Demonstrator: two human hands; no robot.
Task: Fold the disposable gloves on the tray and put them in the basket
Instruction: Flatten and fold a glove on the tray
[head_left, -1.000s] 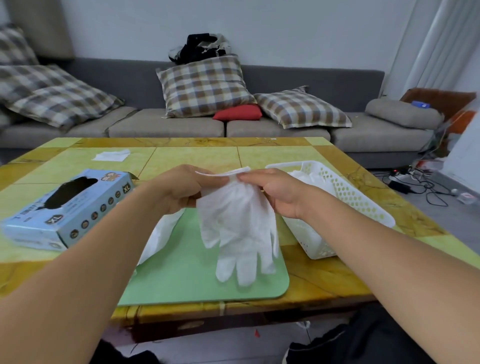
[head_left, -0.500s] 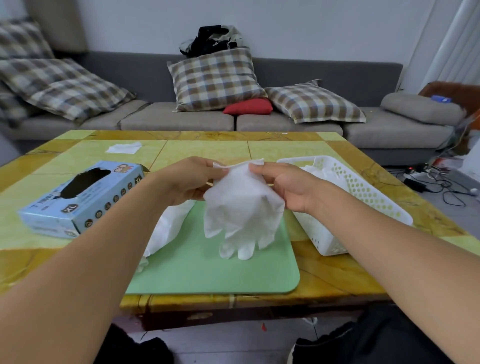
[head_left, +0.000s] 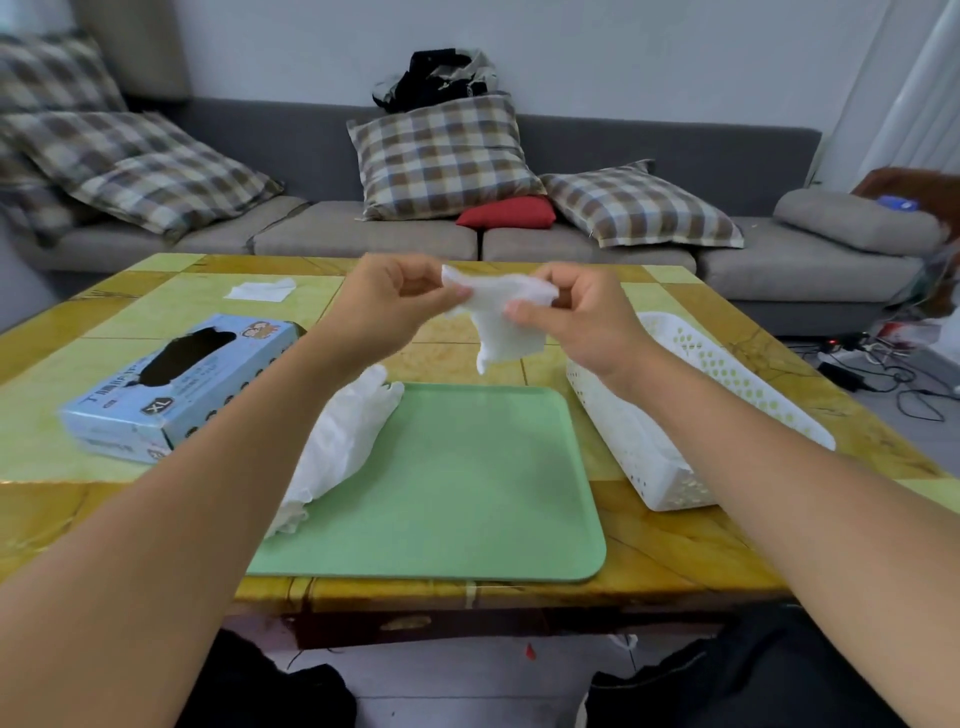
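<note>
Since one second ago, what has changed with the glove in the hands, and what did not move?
Both hands, left hand and right hand, lifted the held glove clear above the green tray. It hung full length; now it is bunched shorter between the fingertips. Unchanged: both hands pinch it; the second glove on the tray's left edge, the white basket and glove box lie as before.

Bare forearms, sleeveless; dark trousers (head_left: 753, 686).

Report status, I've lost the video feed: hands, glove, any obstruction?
Left hand and right hand pinch the glove, bunched, above the table. Second glove on tray. Basket unobstructed.
</note>
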